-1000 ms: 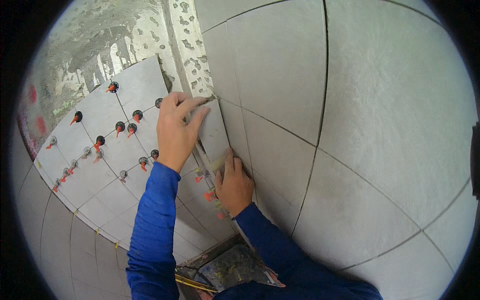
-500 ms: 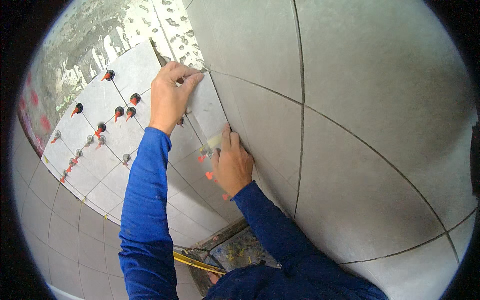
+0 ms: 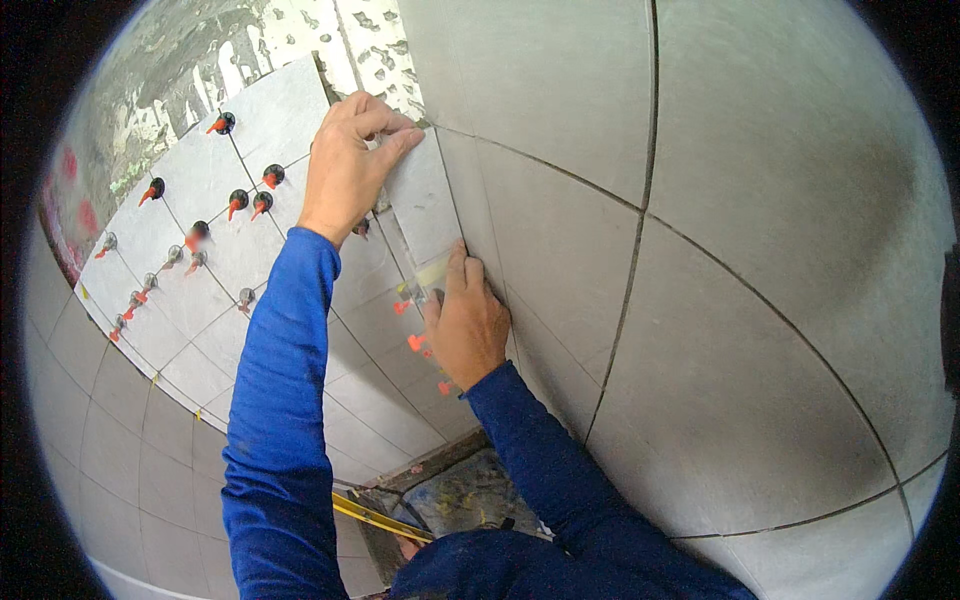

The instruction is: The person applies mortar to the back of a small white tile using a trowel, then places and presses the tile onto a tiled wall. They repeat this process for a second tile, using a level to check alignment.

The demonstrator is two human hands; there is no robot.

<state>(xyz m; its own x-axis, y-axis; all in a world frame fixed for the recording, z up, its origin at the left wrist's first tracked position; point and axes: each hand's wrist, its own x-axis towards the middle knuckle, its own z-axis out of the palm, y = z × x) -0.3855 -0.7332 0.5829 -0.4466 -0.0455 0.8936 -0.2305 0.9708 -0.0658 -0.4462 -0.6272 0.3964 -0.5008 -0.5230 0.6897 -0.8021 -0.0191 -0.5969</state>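
A narrow, light grey strip of cut tile (image 3: pixel 425 195) stands against the wall corner, beside the larger tiles. At its upper end, my left hand (image 3: pixel 352 165) pinches the edge between thumb and bent fingers. Lower down, my right hand (image 3: pixel 468 325) grips the strip's bottom end, two fingers along its corner side and the thumb on the other side. A pale yellow patch (image 3: pixel 432 272) shows at that end, too blurred to name. Left of the strip, a thin gap separates it from the neighbouring tile (image 3: pixel 365 270).
Black and red tile levelling clips (image 3: pixel 238 203) stick out from several joints on the left wall. Red clip pieces (image 3: pixel 416 342) sit below my right hand. Rough bare wall (image 3: pixel 375 50) lies above. Large grey tiles (image 3: pixel 560 240) cover the right wall. A yellow bar (image 3: pixel 385 518) is low down.
The view has shifted slightly, so the walls sit a little differently in the picture. Both hands keep their places on the tile strip.
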